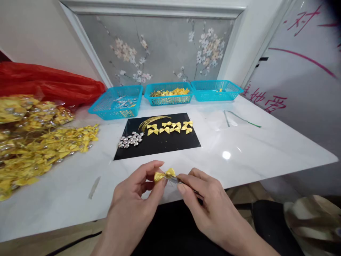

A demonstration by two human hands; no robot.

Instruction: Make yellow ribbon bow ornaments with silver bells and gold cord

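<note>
Near the table's front edge, my left hand pinches a yellow ribbon bow between thumb and fingers. My right hand is closed round a slim grey metal tool whose tip meets the middle of the bow. Fingers cover most of the tool, so its exact kind is hidden. Beyond my hands lies a black mat. It carries several more yellow bows, a cluster of silver beads and a bunch of thin gold ties.
Blue baskets stand along the wall: a left one with small pieces, a middle one with yellow bows, a right one with a yellow scrap. Finished-looking bows with beads heap at left beside a red bag. A green strip lies right.
</note>
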